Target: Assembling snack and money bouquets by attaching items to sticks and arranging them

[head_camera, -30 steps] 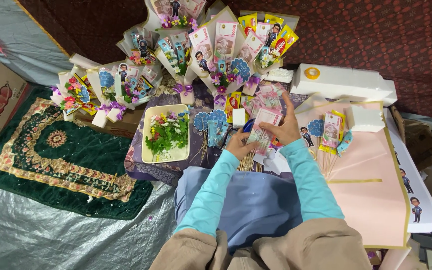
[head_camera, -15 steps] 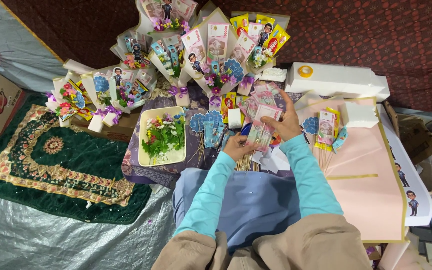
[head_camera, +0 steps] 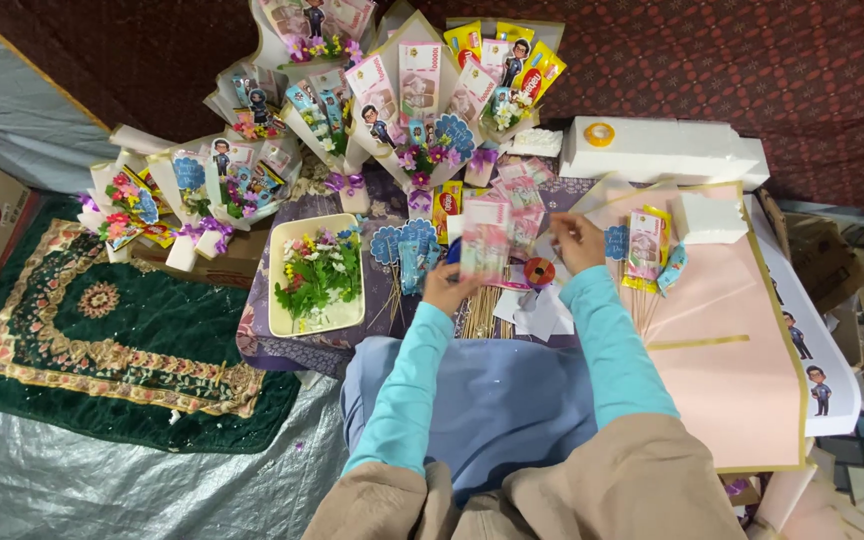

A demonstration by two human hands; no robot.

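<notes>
The left hand (head_camera: pixel 444 290) pinches a pink folded note (head_camera: pixel 484 240), seemingly on a stick: light, flimsy, best held low. At three o'clock, the right hand (head_camera: pixel 578 243) hovers half-curled, apparently empty.

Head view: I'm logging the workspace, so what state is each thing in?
Left hand: gripping a pink folded note upright.
Pink folded note: held up, fanned.
Right hand: raised beside the note; whether it pinches anything is unclear.
Flower tray: filled with small flowers.
Tape roll: lying flat.
Pink paper sheet: spread flat.
Finished bouquets: propped upright.
</notes>
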